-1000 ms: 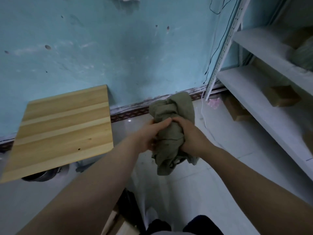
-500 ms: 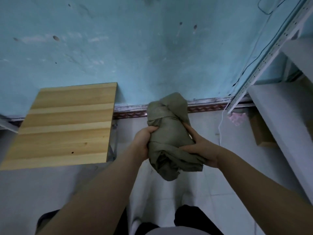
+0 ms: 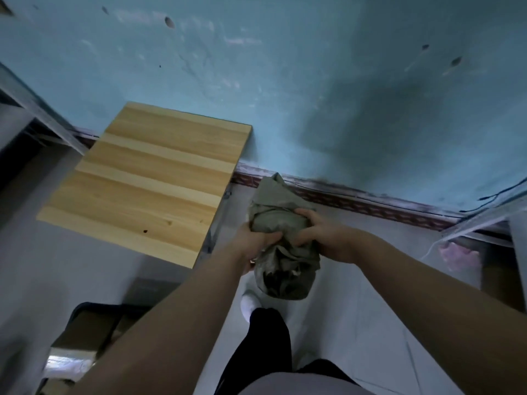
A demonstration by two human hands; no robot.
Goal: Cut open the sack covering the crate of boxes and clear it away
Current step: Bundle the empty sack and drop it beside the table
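The sack (image 3: 278, 220), crumpled into an olive-green bundle, is held in the air just right of the picture's middle, above the pale tiled floor (image 3: 370, 295). It is gripped from both sides. The left hand (image 3: 256, 240) is curled round its nine o'clock flank, and the right hand (image 3: 325, 235) is clamped on it from three o'clock, with fingers dug into the cloth across the top. A pointed fold is raised at twelve o'clock toward the dark red skirting (image 3: 370, 206). The loose lower end is hung at six o'clock, over a white-clad foot (image 3: 249, 305).

At ten o'clock from the bundle a wooden table top (image 3: 148, 181) is seen, its far edge set against the blue wall (image 3: 313, 95). Its right edge is run down close beside the left hand, and its near right corner is found just beside the left forearm.

From three to five o'clock open tiles are shown as far as a metal rack (image 3: 484, 218) at the right border, under which a pink crumpled thing (image 3: 456, 253) is lodged. At eight o'clock a dark-rimmed crate (image 3: 94, 305) with brown boxes (image 3: 85, 329) is partly seen, blurred and cut off by the left forearm. Another rack frame (image 3: 37, 109) is placed at the far left edge.
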